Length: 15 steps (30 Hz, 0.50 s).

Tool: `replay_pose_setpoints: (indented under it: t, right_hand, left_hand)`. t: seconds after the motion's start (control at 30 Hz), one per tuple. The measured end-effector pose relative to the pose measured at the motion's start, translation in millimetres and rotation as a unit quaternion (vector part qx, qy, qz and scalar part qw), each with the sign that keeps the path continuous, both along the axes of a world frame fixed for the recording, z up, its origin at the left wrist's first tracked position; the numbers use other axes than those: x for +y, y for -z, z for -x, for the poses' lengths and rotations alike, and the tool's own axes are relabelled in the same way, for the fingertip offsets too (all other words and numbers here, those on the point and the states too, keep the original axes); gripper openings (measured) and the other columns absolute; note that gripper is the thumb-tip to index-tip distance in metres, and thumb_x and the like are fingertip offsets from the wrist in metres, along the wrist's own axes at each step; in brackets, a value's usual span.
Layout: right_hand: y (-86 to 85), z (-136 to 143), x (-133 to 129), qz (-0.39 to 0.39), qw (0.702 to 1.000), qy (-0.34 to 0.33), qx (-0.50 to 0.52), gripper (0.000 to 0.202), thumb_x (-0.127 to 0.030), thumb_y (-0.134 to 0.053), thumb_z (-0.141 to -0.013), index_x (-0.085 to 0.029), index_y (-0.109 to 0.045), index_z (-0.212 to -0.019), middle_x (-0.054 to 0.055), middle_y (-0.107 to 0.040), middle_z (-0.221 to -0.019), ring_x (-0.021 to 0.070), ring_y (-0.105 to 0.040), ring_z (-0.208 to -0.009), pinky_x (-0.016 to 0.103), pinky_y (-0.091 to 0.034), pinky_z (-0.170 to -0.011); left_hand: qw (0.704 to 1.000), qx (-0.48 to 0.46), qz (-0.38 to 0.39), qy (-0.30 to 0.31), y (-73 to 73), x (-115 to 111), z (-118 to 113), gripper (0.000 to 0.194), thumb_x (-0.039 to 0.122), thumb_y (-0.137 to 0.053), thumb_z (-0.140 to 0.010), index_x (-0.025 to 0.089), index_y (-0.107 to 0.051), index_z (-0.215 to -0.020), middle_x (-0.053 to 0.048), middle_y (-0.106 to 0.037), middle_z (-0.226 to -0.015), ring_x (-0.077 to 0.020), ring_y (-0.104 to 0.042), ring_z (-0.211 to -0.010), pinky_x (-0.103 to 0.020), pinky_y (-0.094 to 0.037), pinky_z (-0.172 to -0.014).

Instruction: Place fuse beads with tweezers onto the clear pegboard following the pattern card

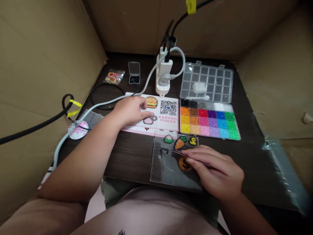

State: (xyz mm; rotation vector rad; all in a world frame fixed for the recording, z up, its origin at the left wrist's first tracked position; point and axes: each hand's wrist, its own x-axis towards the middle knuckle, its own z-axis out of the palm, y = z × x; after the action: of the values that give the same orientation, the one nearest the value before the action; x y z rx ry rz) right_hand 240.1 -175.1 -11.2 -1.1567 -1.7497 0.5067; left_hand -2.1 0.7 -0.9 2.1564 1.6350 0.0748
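My right hand pinches a thin pair of tweezers, whose tips hover at or just over a clear pegboard. Near the tips, a short curved row of black beads sits on the board. The board also bears a bead carrot, a yellow duck, a green-and-white figure and a round brown piece with a black sign. My left hand lies on a printed pattern sheet, thumb and forefinger apart beside a burger picture and a pink paw picture.
Right of the sheet stands an open bead case with many colours, its lid folded back. A white power strip with cables stands behind. A small black-bead box, a bag and a round dish lie leftward. Cardboard walls surround the table.
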Motion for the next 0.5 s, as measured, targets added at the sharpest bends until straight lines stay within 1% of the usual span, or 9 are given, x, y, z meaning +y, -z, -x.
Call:
replay_pose_setpoints:
  t: [0.1, 0.17, 0.23, 0.3, 0.37, 0.43, 0.5]
  right_hand:
    - [-2.9, -7.8, 2.9, -0.001, 0.998, 0.061, -0.005, 0.024, -0.006, -0.073, -0.077, -0.027, -0.077, -0.088, 0.001, -0.079, -0.086, 0.0204, -0.075, -0.075, 0.034, -0.063, -0.073]
    - [-9.1, -13.4, 8.0, -0.008, 0.994, 0.11, -0.01, 0.022, -0.009, -0.073, -0.079, -0.029, -0.077, -0.088, 0.0, -0.078, -0.087, 0.0207, -0.075, -0.075, 0.034, -0.063, -0.072]
    - [-19.6, -18.1, 16.1, -0.03, 0.987, 0.157, -0.014, 0.019, -0.013, -0.074, -0.08, -0.03, -0.077, -0.087, -0.001, -0.078, -0.086, 0.0211, -0.074, -0.075, 0.036, -0.063, -0.074]
    - [-32.7, -21.8, 27.0, -0.047, 0.978, 0.205, -0.013, 0.013, -0.017, -0.074, -0.08, -0.03, -0.077, -0.085, -0.002, -0.078, -0.086, 0.0205, -0.074, -0.076, 0.037, -0.062, -0.077]
    - [-43.8, -25.0, 40.0, -0.03, 0.969, 0.246, -0.01, 0.006, -0.024, -0.074, -0.082, -0.029, -0.078, -0.083, -0.001, -0.078, -0.087, 0.02, -0.074, -0.08, 0.037, -0.061, -0.081]
    - [-47.9, -27.8, 53.9, -0.014, 0.969, 0.247, -0.006, 0.006, -0.031, -0.077, -0.079, -0.028, -0.079, -0.084, -0.001, -0.078, -0.088, 0.0205, -0.074, -0.082, 0.037, -0.061, -0.081]
    - [-42.8, -29.8, 66.4, 0.01, 0.97, 0.242, 0.016, 0.01, -0.033, -0.078, -0.077, -0.027, -0.079, -0.086, 0.0, -0.078, -0.088, 0.0205, -0.074, -0.082, 0.037, -0.061, -0.081]
  left_hand:
    - [1.0, 0.001, -0.001, 0.003, -2.4, -1.3, 0.8, 0.039, 0.06, -0.069, -0.071, 0.026, -0.067, -0.09, -0.004, -0.068, -0.087, -0.0225, -0.061, -0.081, -0.033, -0.04, -0.069]
    - [1.0, 0.0, 0.003, 0.005, -4.2, -2.2, 1.2, 0.038, 0.058, -0.068, -0.073, 0.025, -0.067, -0.09, -0.004, -0.069, -0.086, -0.0217, -0.061, -0.078, -0.033, -0.04, -0.067]
    - [1.0, -0.007, 0.009, 0.014, -5.3, -2.4, 1.5, 0.037, 0.058, -0.068, -0.074, 0.025, -0.067, -0.09, -0.004, -0.069, -0.085, -0.0205, -0.061, -0.075, -0.032, -0.038, -0.064]
    - [1.0, -0.005, 0.013, 0.009, -5.6, -2.1, 1.4, 0.036, 0.057, -0.068, -0.074, 0.025, -0.066, -0.089, -0.003, -0.069, -0.083, -0.0196, -0.06, -0.074, -0.031, -0.036, -0.062]
    - [1.0, -0.001, 0.015, 0.004, -5.5, -1.8, 1.0, 0.034, 0.055, -0.067, -0.075, 0.024, -0.066, -0.089, -0.003, -0.068, -0.082, -0.0192, -0.059, -0.073, -0.031, -0.034, -0.06]
    - [1.0, 0.0, 0.017, 0.004, -5.5, -1.8, 0.8, 0.033, 0.054, -0.066, -0.076, 0.024, -0.066, -0.089, -0.002, -0.067, -0.081, -0.019, -0.058, -0.072, -0.031, -0.033, -0.06]
    - [1.0, -0.005, 0.018, 0.004, -5.7, -2.0, 1.1, 0.031, 0.054, -0.066, -0.077, 0.024, -0.065, -0.088, -0.002, -0.067, -0.08, -0.0185, -0.057, -0.071, -0.031, -0.032, -0.06]
